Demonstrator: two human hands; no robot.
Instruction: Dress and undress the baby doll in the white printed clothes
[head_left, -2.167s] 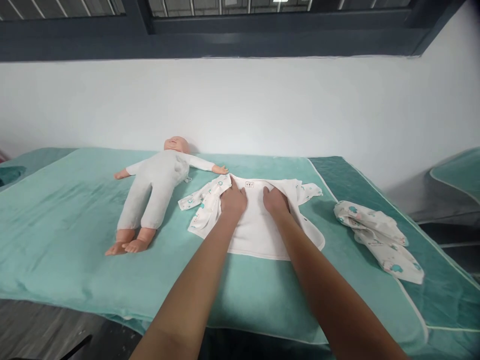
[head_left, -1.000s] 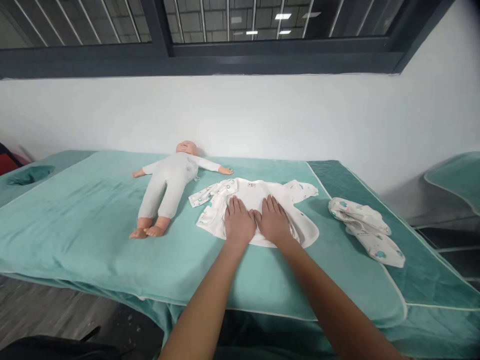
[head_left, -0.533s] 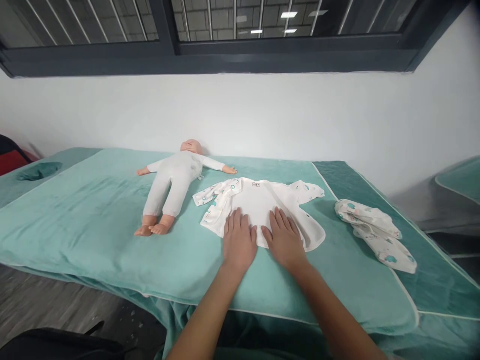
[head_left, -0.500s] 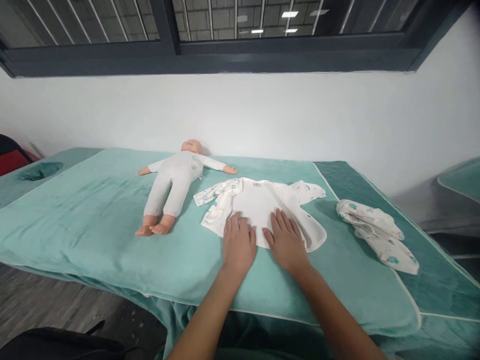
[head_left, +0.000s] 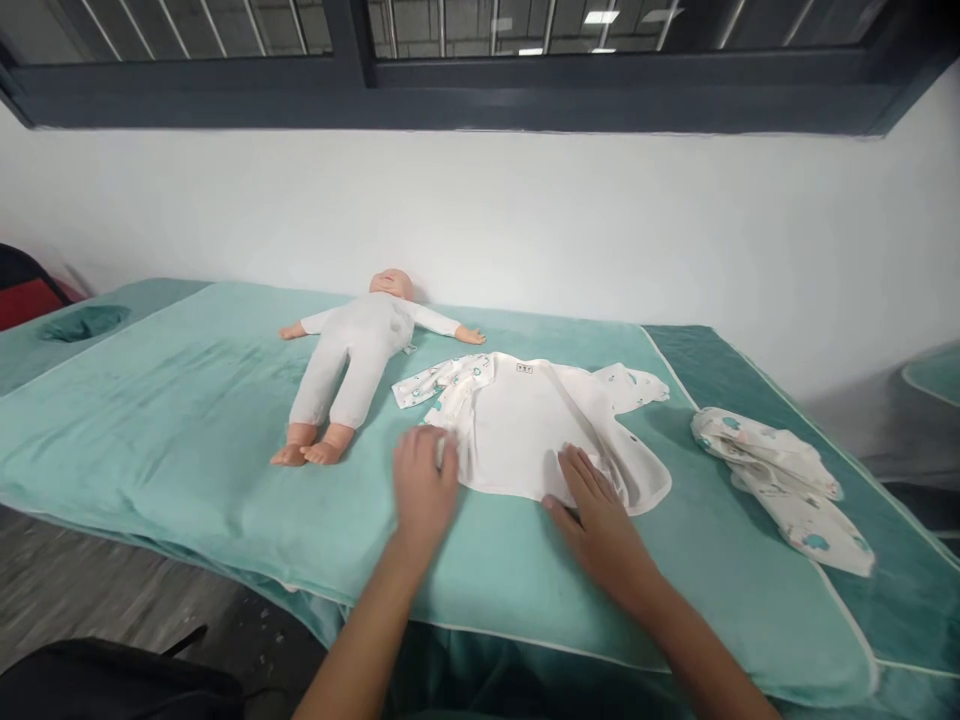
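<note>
A white baby top (head_left: pixel 517 430) with printed sleeves lies spread and opened out on the green bed cover. My left hand (head_left: pixel 424 488) is at the lower left edge of this top, fingers bent and thumb apart; its fingertips are partly hidden. Resting on the top's lower right part is my right hand (head_left: pixel 600 525), flat with fingers stretched out. A baby doll (head_left: pixel 358 345) in a white bodysuit lies face up to the left, arms spread. To the right is a bunched printed baby garment (head_left: pixel 784 485), apart from both hands.
The green cover (head_left: pixel 187 430) spreads over the bed, with a darker green part at the right. A white wall (head_left: pixel 525 220) and a dark window frame (head_left: pixel 450 95) stand behind. A black bag (head_left: pixel 112 680) is at the lower left, near the floor.
My left hand has moved left from the middle of the top to its left edge. My right hand still lies on the lower right part. The view has shifted slightly.
</note>
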